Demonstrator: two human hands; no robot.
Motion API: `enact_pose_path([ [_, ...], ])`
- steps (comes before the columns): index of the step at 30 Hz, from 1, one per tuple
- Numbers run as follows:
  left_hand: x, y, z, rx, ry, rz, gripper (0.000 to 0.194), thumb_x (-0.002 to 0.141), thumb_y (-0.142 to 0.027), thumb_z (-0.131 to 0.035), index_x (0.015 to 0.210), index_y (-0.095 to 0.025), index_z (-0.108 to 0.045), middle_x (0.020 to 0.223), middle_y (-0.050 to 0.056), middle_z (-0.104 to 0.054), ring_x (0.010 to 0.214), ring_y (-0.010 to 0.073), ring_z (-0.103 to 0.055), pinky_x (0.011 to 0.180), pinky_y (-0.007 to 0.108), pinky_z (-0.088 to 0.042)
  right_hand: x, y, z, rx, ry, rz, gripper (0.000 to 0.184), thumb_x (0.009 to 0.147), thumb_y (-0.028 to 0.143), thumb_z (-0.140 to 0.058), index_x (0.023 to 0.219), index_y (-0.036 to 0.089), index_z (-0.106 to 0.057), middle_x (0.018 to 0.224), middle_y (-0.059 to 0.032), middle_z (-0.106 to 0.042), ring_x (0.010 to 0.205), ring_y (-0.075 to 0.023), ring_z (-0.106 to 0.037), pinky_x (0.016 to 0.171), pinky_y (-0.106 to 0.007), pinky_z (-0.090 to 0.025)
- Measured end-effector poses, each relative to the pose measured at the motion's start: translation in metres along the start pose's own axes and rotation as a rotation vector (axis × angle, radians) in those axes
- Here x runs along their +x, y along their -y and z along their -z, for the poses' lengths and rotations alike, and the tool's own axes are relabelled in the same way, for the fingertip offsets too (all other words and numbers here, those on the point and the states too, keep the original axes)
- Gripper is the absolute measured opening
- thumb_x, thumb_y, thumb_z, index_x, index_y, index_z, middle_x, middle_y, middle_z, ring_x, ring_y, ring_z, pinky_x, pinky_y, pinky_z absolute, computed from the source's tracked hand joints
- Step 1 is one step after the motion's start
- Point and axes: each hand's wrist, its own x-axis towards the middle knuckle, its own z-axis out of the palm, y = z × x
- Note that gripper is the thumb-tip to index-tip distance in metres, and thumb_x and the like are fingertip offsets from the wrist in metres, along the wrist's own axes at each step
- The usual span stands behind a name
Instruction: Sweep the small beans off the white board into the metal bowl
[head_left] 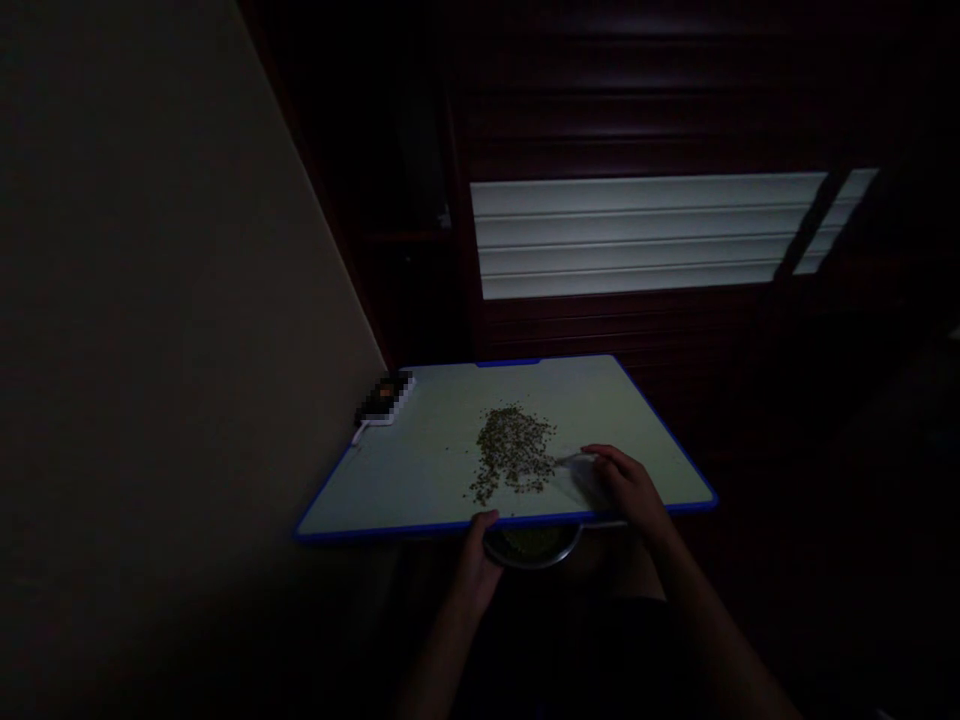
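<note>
A loose patch of small dark greenish beans or seeds (514, 445) lies spread over the middle of a pale tabletop with a blue rim (420, 460). Just under its front edge is a round metal bowl (536, 563) with greenish contents. My left hand (480, 560) is closed around the bowl's left side, its thumb up against the table edge. Over the tabletop, right of the patch, my right hand (619, 480) has its fingers bent together. A thin pale sliver shows between the fingertips and the beans, too dim to name.
A device in a white frame (401, 400), its screen blurred, sits at the table's left edge with a white cable (361, 432). A plain wall (187, 300) borders the left side. Behind stands dark slatted furniture with a pale slatted panel (637, 235).
</note>
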Motion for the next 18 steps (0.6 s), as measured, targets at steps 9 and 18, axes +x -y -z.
enact_pose_path([
  [9, -0.005, 0.004, -0.002, -0.021, 0.056, -0.052, 0.012, 0.09, -0.015, -0.065, 0.098, -0.013, -0.074, 0.092, 0.009, -0.083, 0.079, 0.0215, -0.079, 0.081, 0.032, -0.064, 0.003, -0.005, -0.004, 0.156, -0.063, -0.031, 0.058, 0.081, 0.06, -0.068, 0.12, 0.017, -0.073, 0.089, -0.007, -0.073, 0.084, -0.0236, -0.066, 0.075, -0.035, -0.053],
  [18, -0.005, 0.004, 0.002, 0.053, 0.095, -0.081, 0.011, 0.09, -0.018, -0.07, 0.098, -0.015, -0.076, 0.096, 0.01, -0.083, 0.098, 0.0272, -0.079, 0.092, 0.035, -0.061, -0.001, 0.009, -0.001, 0.299, -0.031, 0.014, 0.039, 0.08, 0.052, -0.069, 0.098, 0.018, -0.074, 0.075, -0.003, -0.068, 0.065, -0.0178, -0.062, 0.062, -0.03, -0.051],
])
